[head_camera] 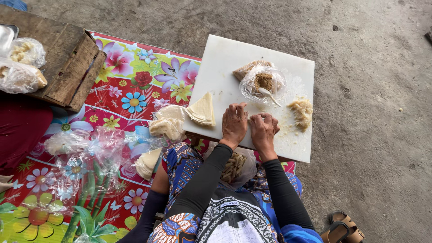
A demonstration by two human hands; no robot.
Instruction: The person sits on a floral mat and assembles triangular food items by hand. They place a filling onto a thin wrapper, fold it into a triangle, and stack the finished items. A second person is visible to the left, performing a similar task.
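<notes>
Grip: both hands pressed close together, palms down, on the white cutting board (pixel 216 58); left hand (pixel 234 123) and right hand (pixel 264 130) have fingers curled over something small between them (too hidden to name; cannot tell how tightly either hand is closed on it).
Left hand: knuckles up, fingertips pointing away from the body, resting on the board near its closer edge.
Right hand: just beside the left, fingers bent inward toward it.
Beyond the grip: clear plastic bag of brown filling (pixel 262 83) with a white spoon (pixel 270 95) lying in it, well clear of the fingers.
Left of the grip: stack of triangular pale wrappers (pixel 202 109) on the board, near the left hand but not touching.
Right of the grip: small heap of pale shredded filling (pixel 301 112) on the board.
Below the grip: bag of rolled pale sticks (pixel 234 166) in the lap, between the black sleeves (pixel 204 180).
Further left of the grip: more folded wrappers in plastic (pixel 167 123) at the board's edge, loose clear bags (pixel 76 153) on the flowered mat (pixel 135 76).
Far left: wooden crate (pixel 67 63) holding bagged food (pixel 20 67).
Floor: bare concrete (pixel 369 112); sandals (pixel 344 227) lower right of the grip.
</notes>
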